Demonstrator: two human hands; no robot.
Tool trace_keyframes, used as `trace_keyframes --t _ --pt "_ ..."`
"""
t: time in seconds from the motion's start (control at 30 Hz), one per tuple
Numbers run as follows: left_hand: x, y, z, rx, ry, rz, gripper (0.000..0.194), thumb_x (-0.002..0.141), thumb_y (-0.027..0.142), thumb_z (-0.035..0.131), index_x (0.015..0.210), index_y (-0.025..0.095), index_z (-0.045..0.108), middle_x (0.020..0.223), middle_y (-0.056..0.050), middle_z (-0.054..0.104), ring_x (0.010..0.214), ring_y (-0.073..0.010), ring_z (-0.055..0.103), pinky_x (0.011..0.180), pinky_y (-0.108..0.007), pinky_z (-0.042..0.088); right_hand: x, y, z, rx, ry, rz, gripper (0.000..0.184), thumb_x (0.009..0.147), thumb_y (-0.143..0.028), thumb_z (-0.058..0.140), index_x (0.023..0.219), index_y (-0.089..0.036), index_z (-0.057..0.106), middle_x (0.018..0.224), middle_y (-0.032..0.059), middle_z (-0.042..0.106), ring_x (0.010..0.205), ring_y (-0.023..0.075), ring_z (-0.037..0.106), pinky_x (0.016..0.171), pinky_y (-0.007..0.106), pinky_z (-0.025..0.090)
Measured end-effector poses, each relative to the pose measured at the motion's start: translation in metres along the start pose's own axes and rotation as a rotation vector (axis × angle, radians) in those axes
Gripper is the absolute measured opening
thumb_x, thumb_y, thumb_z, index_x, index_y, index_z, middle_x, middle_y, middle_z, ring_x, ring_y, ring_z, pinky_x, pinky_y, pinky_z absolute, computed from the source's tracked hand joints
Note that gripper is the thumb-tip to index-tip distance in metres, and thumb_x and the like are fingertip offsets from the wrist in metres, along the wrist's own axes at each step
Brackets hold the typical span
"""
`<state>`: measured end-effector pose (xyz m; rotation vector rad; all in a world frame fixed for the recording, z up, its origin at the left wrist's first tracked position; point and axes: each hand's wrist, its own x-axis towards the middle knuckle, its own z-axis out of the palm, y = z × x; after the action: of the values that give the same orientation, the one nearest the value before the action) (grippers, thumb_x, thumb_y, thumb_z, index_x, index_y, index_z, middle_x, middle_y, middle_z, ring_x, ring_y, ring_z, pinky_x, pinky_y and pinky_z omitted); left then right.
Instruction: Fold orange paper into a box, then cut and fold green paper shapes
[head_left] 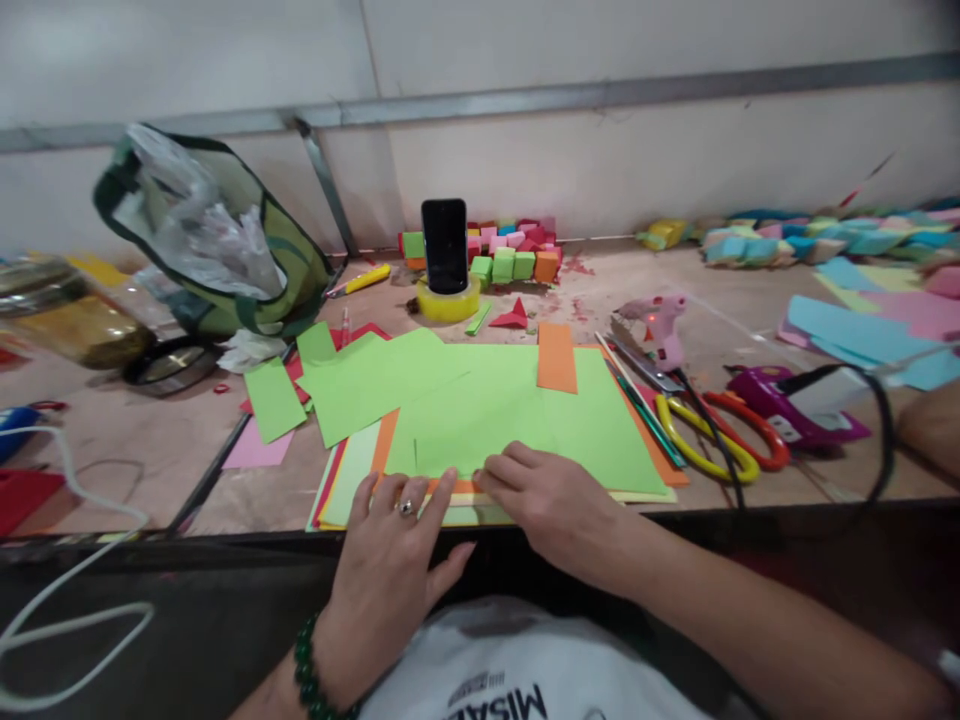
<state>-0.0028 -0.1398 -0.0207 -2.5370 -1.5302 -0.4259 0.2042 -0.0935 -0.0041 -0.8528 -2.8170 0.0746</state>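
Observation:
A stack of coloured paper lies at the table's front edge, with a large light green paper sheet point(487, 410) on top. My left hand point(397, 545), with a ring and a green bead bracelet, rests its outstretched fingers on the front edge of the stack. My right hand point(555, 510) is closed, its fingertips pinching at the green paper's front edge; the exact grip is partly hidden. A small orange paper strip point(557, 358) lies on the sheet's far side. Cut green pieces point(274, 400) are scattered to the left.
Right of the stack are yellow-and-red-handled scissors point(709, 440), a pink glue gun point(660, 325) and a purple device point(799, 405). Behind stands a phone point(445, 245) in a tape roll point(448, 300), near folded paper blocks point(514, 263). A green bag point(285, 250) leans at the left.

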Motion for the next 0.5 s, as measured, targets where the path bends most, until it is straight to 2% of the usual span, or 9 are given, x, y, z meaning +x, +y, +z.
trace_keyframes --t 0.13,0.3,0.4,0.5 --pt "-0.005 -0.001 0.0 -0.004 0.008 -0.017 0.05 0.083 0.037 0.061 0.124 0.008 0.056 0.106 -0.013 0.063 0.098 -0.0298 0.049 0.096 -0.051 0.034 -0.029 0.012 0.001 -0.013 0.1 0.135 0.031 0.081 0.003 0.043 0.102 -0.009 0.064 0.086 0.0105 0.063 0.083 0.0213 0.053 0.068 0.031 0.051" --pt "-0.006 -0.002 0.001 0.007 0.004 -0.023 0.045 0.085 0.034 0.061 0.124 0.012 0.057 0.105 -0.011 0.064 0.099 -0.03 0.05 0.095 -0.051 0.034 -0.062 0.014 0.002 -0.137 0.231 0.272 0.036 0.078 0.005 0.041 0.102 -0.005 0.065 0.087 0.0126 0.065 0.083 0.023 0.055 0.068 0.033 0.051" --pt "-0.005 -0.002 0.0 0.041 -0.022 -0.022 0.046 0.083 0.033 0.065 0.124 0.014 0.057 0.104 -0.011 0.064 0.099 -0.0308 0.05 0.093 -0.051 0.036 -0.07 0.011 -0.001 -0.16 0.236 0.363 0.036 0.078 0.003 0.041 0.1 -0.011 0.066 0.087 0.0101 0.067 0.083 0.0222 0.057 0.066 0.032 0.05" --pt "-0.002 -0.006 -0.007 0.045 -0.069 0.005 0.053 0.081 0.042 0.065 0.124 0.013 0.057 0.102 -0.012 0.063 0.095 -0.0311 0.052 0.09 -0.051 0.039 -0.078 0.021 -0.01 -0.132 0.219 0.507 0.034 0.081 -0.002 0.041 0.099 -0.017 0.066 0.092 0.0066 0.067 0.086 0.0182 0.06 0.07 0.027 0.049"
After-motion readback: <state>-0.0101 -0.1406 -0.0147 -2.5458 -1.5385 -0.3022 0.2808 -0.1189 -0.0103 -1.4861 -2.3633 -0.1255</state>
